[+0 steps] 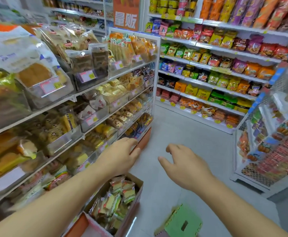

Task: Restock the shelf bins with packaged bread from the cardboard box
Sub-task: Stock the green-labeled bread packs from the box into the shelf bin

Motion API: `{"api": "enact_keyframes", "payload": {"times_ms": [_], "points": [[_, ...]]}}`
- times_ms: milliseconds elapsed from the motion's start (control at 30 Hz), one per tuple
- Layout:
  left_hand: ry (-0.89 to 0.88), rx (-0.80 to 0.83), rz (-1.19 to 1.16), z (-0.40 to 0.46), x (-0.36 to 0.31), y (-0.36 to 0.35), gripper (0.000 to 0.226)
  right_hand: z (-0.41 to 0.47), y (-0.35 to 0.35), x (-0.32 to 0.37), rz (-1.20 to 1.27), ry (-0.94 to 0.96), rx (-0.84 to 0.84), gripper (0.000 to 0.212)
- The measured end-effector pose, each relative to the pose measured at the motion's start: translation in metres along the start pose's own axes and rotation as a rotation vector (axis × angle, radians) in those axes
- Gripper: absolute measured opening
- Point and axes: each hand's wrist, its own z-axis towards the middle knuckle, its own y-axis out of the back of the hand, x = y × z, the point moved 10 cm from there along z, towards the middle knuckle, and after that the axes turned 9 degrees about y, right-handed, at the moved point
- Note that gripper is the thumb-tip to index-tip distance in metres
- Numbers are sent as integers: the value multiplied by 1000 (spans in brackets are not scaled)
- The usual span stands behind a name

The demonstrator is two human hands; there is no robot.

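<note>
A cardboard box (138,181) stands on the floor against the foot of the bread shelf, filled with several green-and-yellow packaged bread slices (121,194). Above the box, my left hand (121,154) reaches forward with relaxed fingers and holds nothing, close to the lower shelf bins (67,139). To its right my right hand (184,161) hovers over the floor, fingers loosely curled and empty. The clear bins on the left shelf unit hold many wrapped breads and cakes.
A green folding stool (182,221) sits on the floor by my right forearm. Snack shelves (208,69) line the back wall, and a wire rack of snacks (268,142) stands at the right. Grey floor (182,127) lies between them.
</note>
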Motion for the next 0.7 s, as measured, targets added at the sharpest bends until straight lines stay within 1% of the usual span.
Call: {"api": "enact_keyframes", "payload": {"times_ms": [267,533,700], "points": [[121,-12,-40,65,70,-11,43,118,-35,16,-11,111,92,47],[232,46,-77,116,141,-49,50,215,-79,26,-13,188,180,47],[324,23,-104,132,180,-57,47,277,-108,44,-22,297,238,44]]}}
